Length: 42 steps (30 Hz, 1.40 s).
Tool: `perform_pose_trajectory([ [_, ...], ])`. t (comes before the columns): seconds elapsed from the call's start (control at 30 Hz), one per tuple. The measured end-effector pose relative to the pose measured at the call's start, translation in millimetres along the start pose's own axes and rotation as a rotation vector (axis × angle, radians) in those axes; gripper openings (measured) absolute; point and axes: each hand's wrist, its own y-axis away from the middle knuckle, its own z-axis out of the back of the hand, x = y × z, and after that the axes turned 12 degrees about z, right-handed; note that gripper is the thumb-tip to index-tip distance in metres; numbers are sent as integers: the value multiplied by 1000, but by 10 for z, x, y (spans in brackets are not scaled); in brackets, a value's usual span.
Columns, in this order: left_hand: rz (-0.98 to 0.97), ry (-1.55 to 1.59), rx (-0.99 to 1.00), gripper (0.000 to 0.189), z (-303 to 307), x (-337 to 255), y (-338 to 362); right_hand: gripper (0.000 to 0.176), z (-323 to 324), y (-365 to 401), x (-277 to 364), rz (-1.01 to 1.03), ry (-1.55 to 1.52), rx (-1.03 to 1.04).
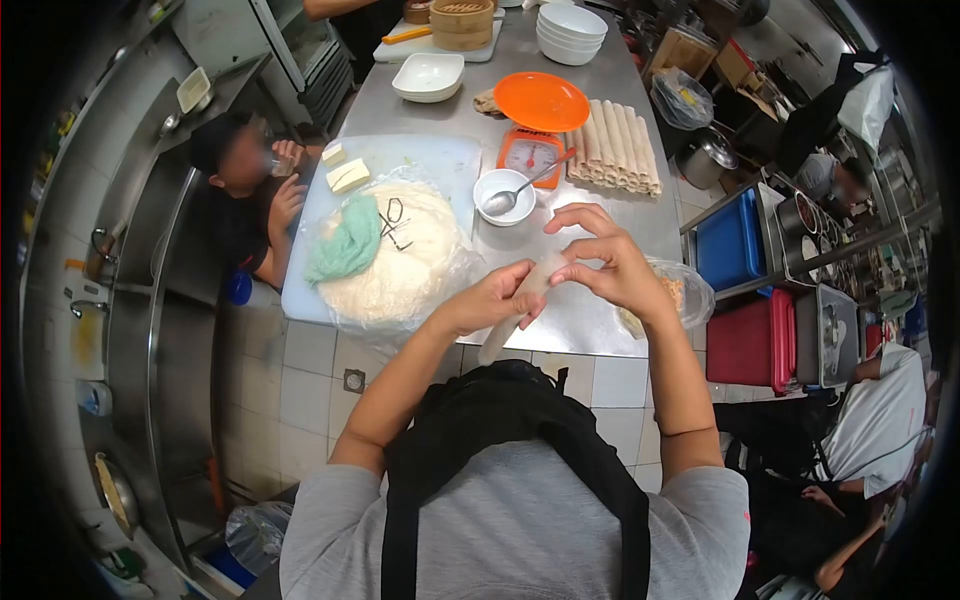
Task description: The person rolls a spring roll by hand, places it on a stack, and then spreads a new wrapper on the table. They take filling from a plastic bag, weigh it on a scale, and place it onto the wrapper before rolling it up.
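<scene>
My left hand (492,300) is closed round a pale, translucent roll (536,286), held above the table's front edge. The fingertips of my right hand (608,262) pinch its upper end. In front stands a white bowl (488,186) with a metal spoon (500,203) in it, beside an orange scale (530,157) topped by an orange plate (542,101). Pale rolls (615,150) are stacked to the right. At the left, a large pale mass in clear plastic (400,255) rests on a white board (300,290), with a green cloth (345,240) on it.
White blocks (348,176) lie on the board. A white dish (428,78), stacked bowls (571,35) and a bamboo steamer (461,25) stand farther back. A plastic container (690,295) is by my right forearm. One person (240,190) is at the left; others are at the right.
</scene>
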Motion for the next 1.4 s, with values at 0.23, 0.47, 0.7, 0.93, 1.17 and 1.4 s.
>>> perform_pose_trajectory([
  [0.23,-340,-205,-716,18,-343,113,-283,18,-304,14,268,45,247,-399],
  [0.47,-293,-151,-617,16,-311,17,-217,37,-668,344,148,66,552,-449],
  [0.7,-187,-352,-554,18,-258,-90,-156,24,-329,166,156,154,539,-225],
  [0.93,-311,-347,-828,25,-378,65,-238,20,-353,123,95,121,430,-171],
  [1.17,-303,-185,-568,17,-307,-43,-159,24,-511,263,32,77,318,-462],
  [1.4,-89,-160,-303,16,-247,-212,-104,20,-376,161,43,144,324,-203],
])
